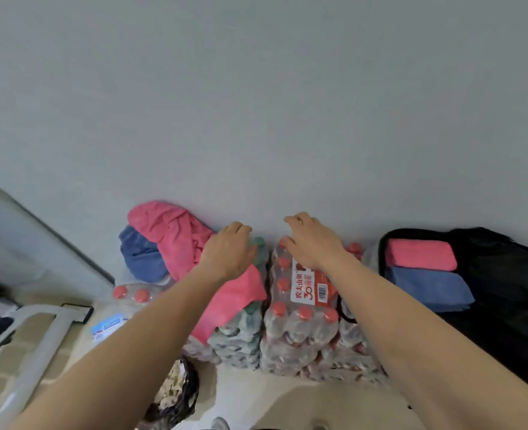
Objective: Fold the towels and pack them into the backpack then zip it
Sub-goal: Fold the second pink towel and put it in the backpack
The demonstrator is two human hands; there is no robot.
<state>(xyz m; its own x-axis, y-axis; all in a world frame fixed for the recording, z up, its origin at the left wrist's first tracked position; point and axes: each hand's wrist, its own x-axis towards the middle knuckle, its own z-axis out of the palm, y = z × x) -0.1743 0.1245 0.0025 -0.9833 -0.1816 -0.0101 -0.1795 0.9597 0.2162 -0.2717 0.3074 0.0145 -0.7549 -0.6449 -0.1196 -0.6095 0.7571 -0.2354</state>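
Note:
A crumpled pink towel [175, 234] lies on stacked bottle packs against the wall, one end hanging down the front. Behind it to the left sits a crumpled blue towel [140, 254]. My left hand [230, 251] rests over the pink towel's right edge, fingers curled down; whether it grips the cloth I cannot tell. My right hand [312, 240] hovers with spread fingers over the red-capped bottle pack [303, 305], holding nothing. At the right, the black backpack [510, 274] lies open with a folded pink towel [419, 254] and a folded blue towel [427, 288] inside.
A grey wall rises right behind the packs. A green-capped bottle pack [244, 333] stands under the pink towel. On the floor lie a dark wicker basket [175, 395], a blue-and-white packet [107, 327] and a grey plastic frame [33, 346] at left.

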